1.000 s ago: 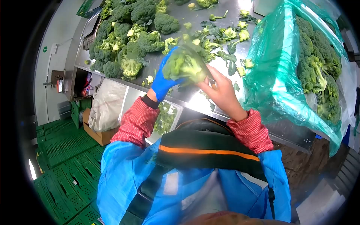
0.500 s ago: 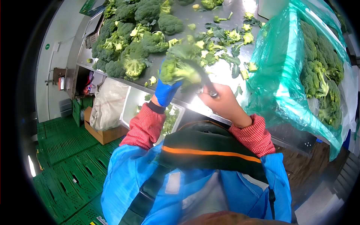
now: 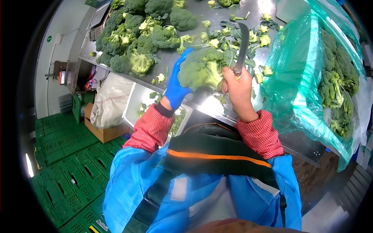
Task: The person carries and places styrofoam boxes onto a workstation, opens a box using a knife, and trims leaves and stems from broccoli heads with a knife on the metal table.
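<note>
My left hand [image 3: 178, 83], in a blue glove, holds a broccoli head [image 3: 202, 69] from its left side, above the table's near edge. The florets face left and the pale stalk points right. My right hand [image 3: 239, 88] is bare and closed around the handle of a curved knife [image 3: 243, 46], whose blade points up and away from me. The fingertips of that hand are at the stalk end of the broccoli. Cut leaves and stalk pieces [image 3: 265, 40] lie on the metal table [image 3: 200, 34] beyond the knife.
A pile of broccoli [image 3: 134, 39] covers the table's far left. On the right stands a crate lined with green plastic [image 3: 291, 66], holding broccoli heads. A white bin with trimmings [image 3: 134, 101] sits below the table edge. Green crates [image 3: 70, 171] and a cardboard box [image 3: 105, 134] are at lower left.
The knife blade has swung away from the broccoli and now points upward. The broccoli has turned, showing more of its florets, and the right fingers have come to its stalk.
</note>
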### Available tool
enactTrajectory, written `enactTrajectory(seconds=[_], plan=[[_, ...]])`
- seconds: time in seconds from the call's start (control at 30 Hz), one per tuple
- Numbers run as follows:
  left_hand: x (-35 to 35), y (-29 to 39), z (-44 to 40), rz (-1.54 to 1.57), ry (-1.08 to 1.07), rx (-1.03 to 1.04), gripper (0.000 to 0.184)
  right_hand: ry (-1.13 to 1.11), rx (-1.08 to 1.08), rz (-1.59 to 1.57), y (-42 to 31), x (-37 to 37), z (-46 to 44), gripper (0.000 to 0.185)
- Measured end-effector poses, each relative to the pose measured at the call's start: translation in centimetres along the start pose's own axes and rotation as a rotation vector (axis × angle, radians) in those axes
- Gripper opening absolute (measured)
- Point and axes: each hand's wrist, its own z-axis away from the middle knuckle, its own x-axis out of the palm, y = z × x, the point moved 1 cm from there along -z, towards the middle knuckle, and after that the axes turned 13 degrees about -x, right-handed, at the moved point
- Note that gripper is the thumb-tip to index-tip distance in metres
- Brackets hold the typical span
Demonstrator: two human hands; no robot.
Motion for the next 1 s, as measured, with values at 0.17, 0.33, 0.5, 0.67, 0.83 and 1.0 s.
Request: enactTrajectory(seconds=[0.17,0.33,0.5,0.67,0.83,1.0], plan=[[-1.1,0.5,-0.5,-0.310,-0.052,-0.022,0.081,-0.130,0.146,-0.032,-0.9,-1.0,0.0,0.015],[-3.9,2.2,-0.3,-0.125,-0.175,-0.232,0.091,-0.432,-0.642,1.020,-2.4,-4.6,0.6,0.009],[-6.6,2.1,-2.4,-0.282,-0.350,-0.180,0.093,-0.636,-0.832,1.335,-4.4,-5.2,1.3,0.009],[-7.3,2.1,-3.1,-0.349,-0.518,-0.228,0.090,-0.691,-0.889,1.418,-4.7,-5.2,1.1,0.011],[-7.2,2.0,-2.6,-0.276,-0.502,-0.315,0.087,-0.772,-0.875,1.400,-4.0,-6.2,1.0,0.012],[-6.6,1.4,-1.9,-0.182,-0.408,-0.385,0.084,-0.773,-0.777,1.397,-2.8,-6.4,1.1,0.010]])
